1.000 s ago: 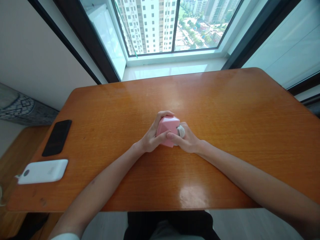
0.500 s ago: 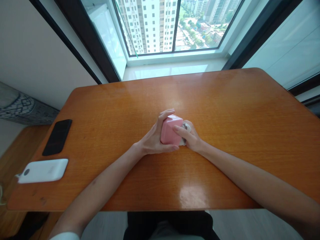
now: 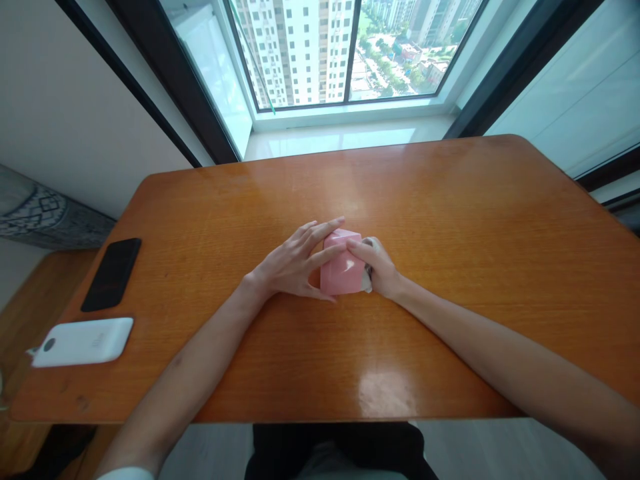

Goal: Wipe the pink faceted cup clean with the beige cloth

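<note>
1. A pink box is held near the middle of the wooden table, roughly midway between the left and right edges and slightly nearer the near edge than the window-side edge.
2. The box is seen tilted, with one corner pointing up; whether its lowest edge touches the table cannot be told.
3. The left hand is placed against the left side of the box. Its fingers are spread and extended, with the fingertips laid on the upper left faces and the thumb reaching under the near side. The hand is open rather than clenched, pressed on the box.
4. The right hand is curled at the right side of the box, with one finger laid across the top face. A small white object is partly seen between this hand and the box; its identity cannot be told, nor whether it is gripped.
5. Both forearms are extended over the near edge of the table.
6. A black phone is lying flat near the left edge of the table.
7. A white power bank is lying just nearer the near-left corner, apart from the phone.
8. A window is seen beyond the far edge.
</note>
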The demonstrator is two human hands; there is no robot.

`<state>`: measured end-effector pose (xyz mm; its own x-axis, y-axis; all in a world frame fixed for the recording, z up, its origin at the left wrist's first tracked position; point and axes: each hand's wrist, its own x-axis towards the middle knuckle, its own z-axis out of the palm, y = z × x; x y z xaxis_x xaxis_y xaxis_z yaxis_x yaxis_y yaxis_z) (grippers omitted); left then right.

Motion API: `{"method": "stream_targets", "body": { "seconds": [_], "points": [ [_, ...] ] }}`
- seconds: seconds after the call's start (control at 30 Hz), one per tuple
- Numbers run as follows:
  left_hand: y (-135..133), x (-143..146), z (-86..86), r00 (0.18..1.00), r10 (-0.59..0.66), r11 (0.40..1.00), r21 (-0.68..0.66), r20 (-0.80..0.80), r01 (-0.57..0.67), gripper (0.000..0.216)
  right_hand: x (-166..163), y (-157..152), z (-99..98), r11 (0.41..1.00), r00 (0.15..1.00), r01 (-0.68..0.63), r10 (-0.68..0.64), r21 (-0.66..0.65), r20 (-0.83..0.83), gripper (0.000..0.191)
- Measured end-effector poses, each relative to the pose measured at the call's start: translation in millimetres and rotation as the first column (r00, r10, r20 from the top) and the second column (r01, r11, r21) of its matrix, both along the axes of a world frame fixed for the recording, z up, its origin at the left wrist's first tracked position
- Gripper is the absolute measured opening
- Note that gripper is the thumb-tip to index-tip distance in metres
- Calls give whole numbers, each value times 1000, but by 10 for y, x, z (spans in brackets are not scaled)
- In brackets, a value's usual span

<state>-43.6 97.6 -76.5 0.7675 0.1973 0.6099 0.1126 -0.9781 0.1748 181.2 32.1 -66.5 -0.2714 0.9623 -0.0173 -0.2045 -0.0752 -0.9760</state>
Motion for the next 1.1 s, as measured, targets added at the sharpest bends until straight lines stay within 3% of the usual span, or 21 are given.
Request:
{"method": "stream_targets", "body": {
  "seconds": [0.17, 0.3, 0.43, 0.57, 0.67, 0.83, 0.97, 1.1],
  "points": [
    [29, -46, 0, 998, 54, 997, 49, 14, -55, 111, -36, 59, 1, 999, 996, 30, -33, -46, -77, 53],
    [-40, -2, 51, 992, 106, 993, -57, 61, -102, 115, -47, 57, 11, 998, 997, 43, -46, -48, -63, 62],
    [-105, 42, 89, 987, 140, 976, -181, 76, -124, 116, -21, 25, -5, 998, 998, 38, -40, 41, 56, 67],
    [-134, 58, 52, 980, 195, 878, -453, 41, -155, 109, -17, -10, 29, 994, 992, -17, 4, 105, 129, 69],
    [-139, 56, 11, 979, 202, 817, -555, 22, -156, 107, -32, -22, 66, 991, 989, -42, 23, 127, 148, 69],
    [-105, 51, -9, 990, 121, 871, -486, 65, -75, 120, -36, -16, 60, 992, 991, -17, 0, 128, 134, 66],
    [-77, 58, -26, 990, 35, 961, -275, 135, 4, 132, -38, -7, 32, 996, 992, 4, -16, 92, 122, 67],
    [-104, 89, -13, 995, 43, 991, -133, 91, -30, 123, -40, 4, 8, 997, 995, 11, -18, 78, 94, 65]
  ]
}}
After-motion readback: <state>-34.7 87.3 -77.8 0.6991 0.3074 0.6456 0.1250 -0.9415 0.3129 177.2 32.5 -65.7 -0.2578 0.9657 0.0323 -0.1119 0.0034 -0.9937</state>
